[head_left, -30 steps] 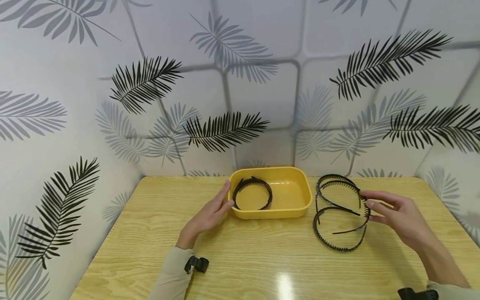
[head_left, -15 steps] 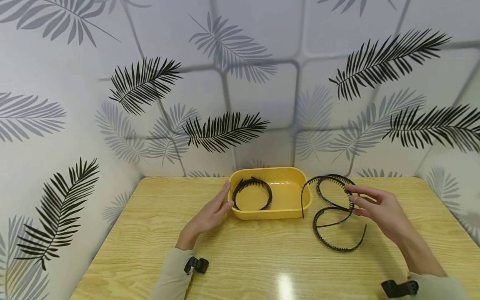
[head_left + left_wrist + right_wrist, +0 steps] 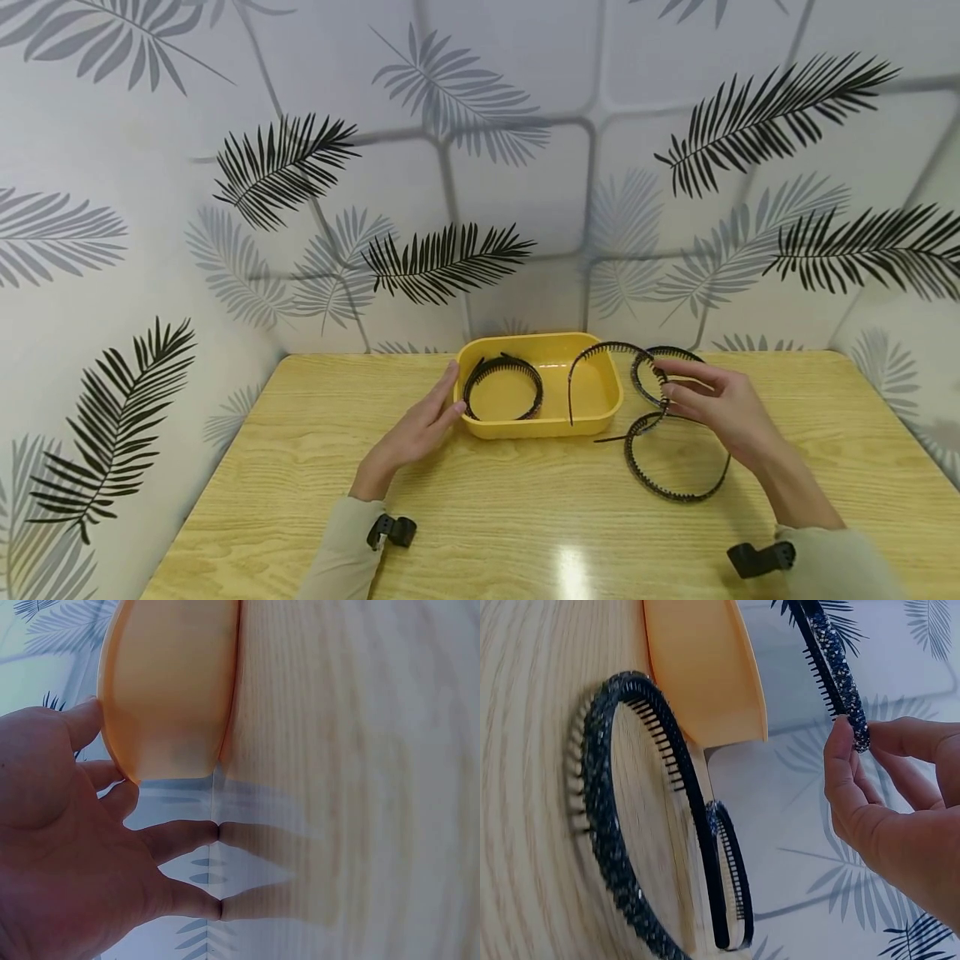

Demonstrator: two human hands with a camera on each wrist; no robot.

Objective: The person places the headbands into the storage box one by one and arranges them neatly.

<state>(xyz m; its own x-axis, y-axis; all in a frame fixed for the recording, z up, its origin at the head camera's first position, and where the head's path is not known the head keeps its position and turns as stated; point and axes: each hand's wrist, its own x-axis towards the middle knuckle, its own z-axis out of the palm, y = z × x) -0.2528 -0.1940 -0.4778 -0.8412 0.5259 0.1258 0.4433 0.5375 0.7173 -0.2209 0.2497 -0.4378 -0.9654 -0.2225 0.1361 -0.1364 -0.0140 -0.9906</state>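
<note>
Between thumb and fingers my right hand (image 3: 716, 412) pinches a black toothed headband (image 3: 615, 344) with a glittery outer face. It is held raised, and its far arm overlaps the right part of the yellow bin (image 3: 540, 429) in the head view. My left hand (image 3: 420, 425) touches the bin's left end with fingers extended; in the left wrist view, the thumb (image 3: 84, 724) lies at the rim and two fingertips meet the tabletop. Inside the bin, at its left, sits black headband material (image 3: 540, 387). A glittery headband (image 3: 600, 772) lies on the table below my right hand.
Another dark headband (image 3: 637, 383) lies behind the front one, to the right of the bin. The wood-grain table (image 3: 465, 517) meets a leaf-patterned wall covering (image 3: 517, 192) just behind the bin.
My right hand has moved left with the headband, lifting it away from the two on the table and bringing its arm over the bin. The left hand stays in place.
</note>
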